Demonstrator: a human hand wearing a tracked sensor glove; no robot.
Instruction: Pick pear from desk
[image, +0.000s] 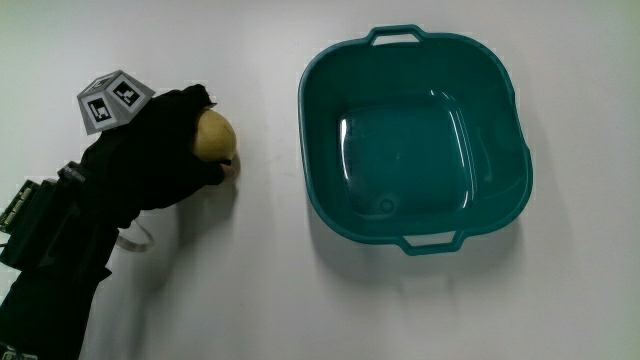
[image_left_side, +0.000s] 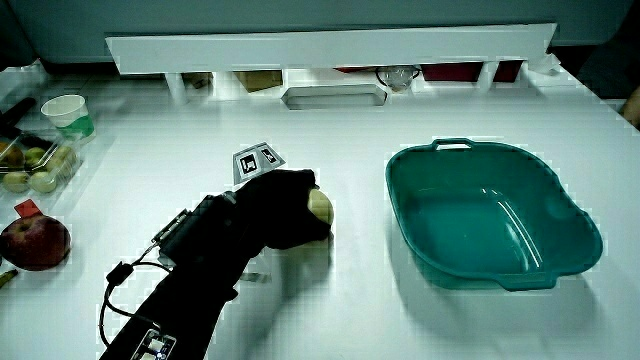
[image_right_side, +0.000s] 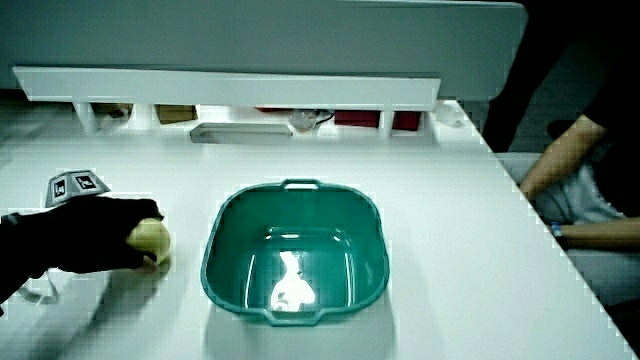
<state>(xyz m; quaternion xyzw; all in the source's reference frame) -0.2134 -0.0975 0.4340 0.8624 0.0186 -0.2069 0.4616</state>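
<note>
A yellow-green pear (image: 213, 136) rests on the white table beside the teal basin (image: 415, 62). The gloved hand (image: 165, 150) lies over the pear with its fingers curled around it; the patterned cube (image: 113, 98) sits on the hand's back. Both side views show the same grasp: the pear (image_left_side: 320, 207) peeks out from under the fingers (image_left_side: 285, 205), and again the pear (image_right_side: 151, 237) shows under the hand (image_right_side: 95, 235). The pear seems to touch the table still. Most of the fruit is hidden by the glove.
The teal basin (image_left_side: 560, 215) holds nothing. In a side view, a red apple (image_left_side: 35, 242), a tray of small green fruit (image_left_side: 35, 165) and a paper cup (image_left_side: 68, 114) sit at the table's edge. A low white partition (image_left_side: 330, 48) and a small tray (image_left_side: 333, 96) stand farthest from the person.
</note>
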